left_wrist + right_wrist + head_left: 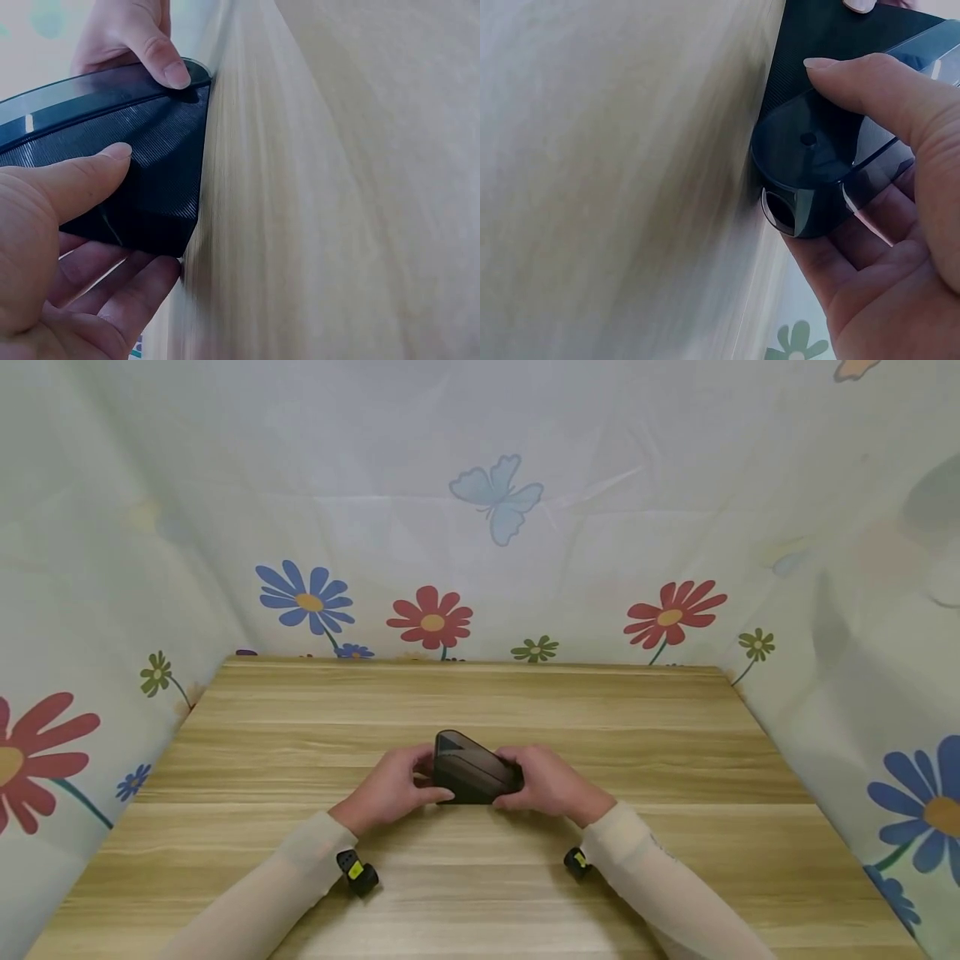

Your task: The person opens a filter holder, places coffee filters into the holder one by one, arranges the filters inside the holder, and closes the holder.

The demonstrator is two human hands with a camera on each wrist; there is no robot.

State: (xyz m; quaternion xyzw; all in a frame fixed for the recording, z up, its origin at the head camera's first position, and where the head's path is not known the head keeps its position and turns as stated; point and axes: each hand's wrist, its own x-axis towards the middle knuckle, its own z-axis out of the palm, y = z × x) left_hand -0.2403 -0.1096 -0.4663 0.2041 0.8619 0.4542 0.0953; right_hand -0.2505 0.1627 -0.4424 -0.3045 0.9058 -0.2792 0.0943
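Note:
A black wedge-shaped case [472, 772] with a smoky see-through cover stands at the middle of the table, one edge against the wood. My left hand [390, 789] grips its left end. In the left wrist view the left thumb [90, 180] lies on the finely ribbed black side, and the other fingers are behind it. The right end is held by my right hand [551, 785]. In the right wrist view the right thumb [870, 82] presses across the cover near its rounded, dark end [802, 142], with fingers on the far side.
The wooden table [480, 702] spreads around both hands. A pale curtain [360, 493] printed with flowers and a butterfly hangs behind it and along both sides. Small black wrist cameras [360, 872] with yellow marks sit below the sleeves.

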